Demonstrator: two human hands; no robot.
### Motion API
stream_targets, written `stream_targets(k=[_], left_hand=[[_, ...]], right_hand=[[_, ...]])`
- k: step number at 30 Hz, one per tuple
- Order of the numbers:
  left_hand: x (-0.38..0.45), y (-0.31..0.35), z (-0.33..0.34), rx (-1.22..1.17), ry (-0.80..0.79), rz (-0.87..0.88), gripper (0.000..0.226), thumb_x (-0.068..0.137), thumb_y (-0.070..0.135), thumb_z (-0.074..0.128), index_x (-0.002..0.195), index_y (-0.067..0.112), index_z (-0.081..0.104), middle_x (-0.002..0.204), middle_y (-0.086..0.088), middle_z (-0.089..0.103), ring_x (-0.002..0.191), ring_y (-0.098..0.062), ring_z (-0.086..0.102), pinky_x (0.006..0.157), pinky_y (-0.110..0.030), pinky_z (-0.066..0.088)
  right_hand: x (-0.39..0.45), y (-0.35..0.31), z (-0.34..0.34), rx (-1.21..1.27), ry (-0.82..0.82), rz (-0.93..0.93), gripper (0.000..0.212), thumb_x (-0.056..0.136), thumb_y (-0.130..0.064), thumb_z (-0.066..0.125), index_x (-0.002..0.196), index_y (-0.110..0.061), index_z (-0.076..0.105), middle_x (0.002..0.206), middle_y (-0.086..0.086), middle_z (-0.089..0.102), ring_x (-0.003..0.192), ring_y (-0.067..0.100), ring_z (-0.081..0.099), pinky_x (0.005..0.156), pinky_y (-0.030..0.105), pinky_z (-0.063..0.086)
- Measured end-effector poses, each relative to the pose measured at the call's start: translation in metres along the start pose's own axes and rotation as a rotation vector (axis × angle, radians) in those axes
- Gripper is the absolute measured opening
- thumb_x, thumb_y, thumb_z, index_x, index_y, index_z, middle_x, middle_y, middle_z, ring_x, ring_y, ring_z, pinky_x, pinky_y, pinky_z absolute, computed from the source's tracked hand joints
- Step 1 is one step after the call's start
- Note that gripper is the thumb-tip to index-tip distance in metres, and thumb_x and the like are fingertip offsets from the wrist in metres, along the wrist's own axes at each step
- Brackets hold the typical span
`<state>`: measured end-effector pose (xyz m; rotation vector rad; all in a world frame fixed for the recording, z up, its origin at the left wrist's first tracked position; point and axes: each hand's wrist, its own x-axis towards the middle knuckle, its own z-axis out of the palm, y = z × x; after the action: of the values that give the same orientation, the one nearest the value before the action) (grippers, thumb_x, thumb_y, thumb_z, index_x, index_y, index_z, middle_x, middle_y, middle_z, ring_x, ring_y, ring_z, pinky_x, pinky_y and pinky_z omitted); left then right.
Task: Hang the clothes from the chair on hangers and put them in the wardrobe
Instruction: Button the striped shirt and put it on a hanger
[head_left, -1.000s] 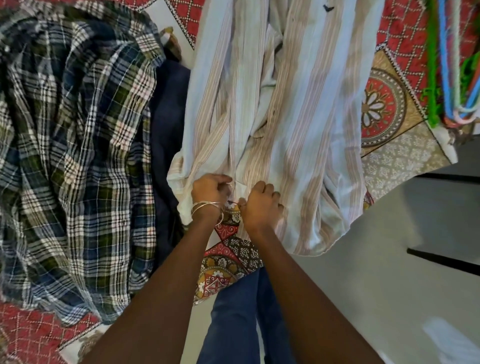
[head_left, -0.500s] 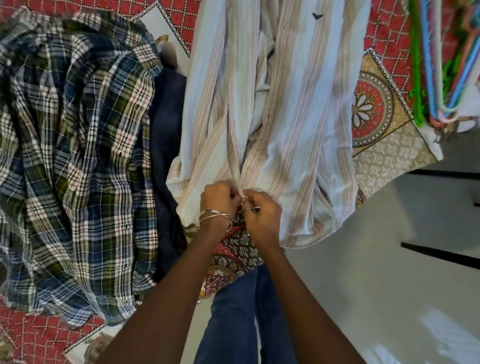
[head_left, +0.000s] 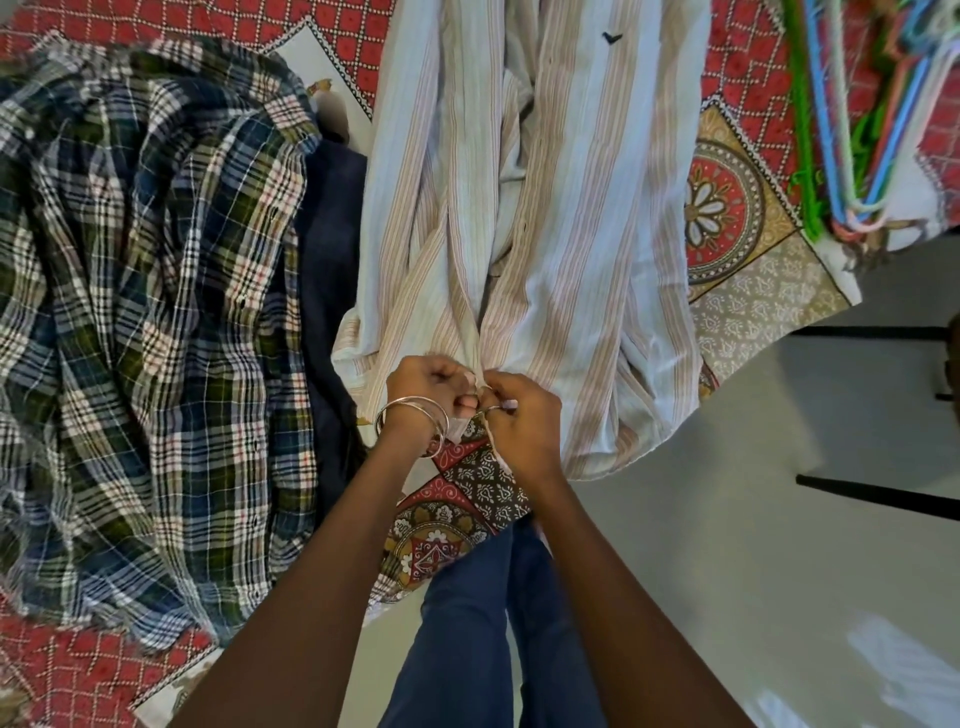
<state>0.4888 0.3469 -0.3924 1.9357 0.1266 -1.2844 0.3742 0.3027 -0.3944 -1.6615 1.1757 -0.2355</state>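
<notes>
On the patterned bedsheet (head_left: 737, 291) a striped shirt (head_left: 561, 208) lies flat, its hem at the near edge, just above the person's blue trousers (head_left: 467, 623). Both hands meet at the lower front edge of that shirt. The left hand (head_left: 423, 392), with thin bangles (head_left: 413, 421) on the wrist, has its fingers curled and pinches the left side of the shirt's front opening near the hem. The right hand (head_left: 524, 421) is touching the left one, fingers bent, and pinches the facing edge of the cloth; a ring shows on one finger. What lies between the fingertips is too small to make out.

Left of the striped shirt a plaid shirt (head_left: 145, 312) is spread out and rumpled, with a dark navy garment (head_left: 324, 270) lying between the two and partly under the plaid one. At the far right of the sheet a bundle of coloured hangers (head_left: 857, 130), green, blue and pale, rests well apart from the hands. A pale floor (head_left: 753, 545) shows at lower right.
</notes>
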Motion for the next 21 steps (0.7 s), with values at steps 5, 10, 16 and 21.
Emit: stream_targets(k=[5, 10, 16, 21], left_hand=[[-0.001, 0.001, -0.005, -0.016, -0.005, -0.005, 0.02, 0.083, -0.013, 0.062, 0.071, 0.003, 0.063, 0.062, -0.012, 0.063, 0.043, -0.014, 0.061, 0.046, -0.025, 0.055], [0.0, 0.004, -0.003, 0.08, -0.044, 0.092, 0.017, 0.082, -0.009, 0.066, 0.073, 0.005, 0.067, 0.065, -0.007, 0.065, 0.048, -0.013, 0.064, 0.051, -0.029, 0.058], [0.001, 0.004, 0.002, 0.088, 0.008, 0.053, 0.016, 0.075, 0.007, 0.079, 0.064, 0.017, 0.072, 0.075, -0.008, 0.071, 0.072, -0.025, 0.07, 0.066, -0.039, 0.06], [0.003, 0.005, 0.009, 0.245, 0.178, 0.152, 0.004, 0.076, -0.002, 0.074, 0.078, 0.001, 0.073, 0.066, 0.001, 0.064, 0.05, -0.002, 0.06, 0.06, -0.018, 0.056]], right_hand=[[0.006, 0.004, -0.009, 0.237, -0.184, 0.248, 0.018, 0.092, -0.006, 0.061, 0.104, -0.009, 0.074, 0.087, 0.002, 0.074, 0.075, 0.015, 0.068, 0.076, 0.028, 0.054], [0.018, 0.008, -0.017, 0.362, -0.185, 0.374, 0.016, 0.088, 0.003, 0.064, 0.092, -0.008, 0.074, 0.085, 0.013, 0.074, 0.076, 0.023, 0.072, 0.073, 0.044, 0.06], [0.019, -0.002, -0.008, 0.236, -0.094, 0.275, 0.007, 0.081, 0.003, 0.072, 0.088, 0.001, 0.072, 0.073, 0.012, 0.069, 0.063, 0.02, 0.069, 0.061, 0.032, 0.06], [0.011, 0.0, 0.007, 0.109, -0.008, 0.222, 0.008, 0.08, -0.005, 0.075, 0.079, -0.01, 0.07, 0.064, -0.012, 0.061, 0.064, 0.012, 0.062, 0.068, 0.042, 0.059]])
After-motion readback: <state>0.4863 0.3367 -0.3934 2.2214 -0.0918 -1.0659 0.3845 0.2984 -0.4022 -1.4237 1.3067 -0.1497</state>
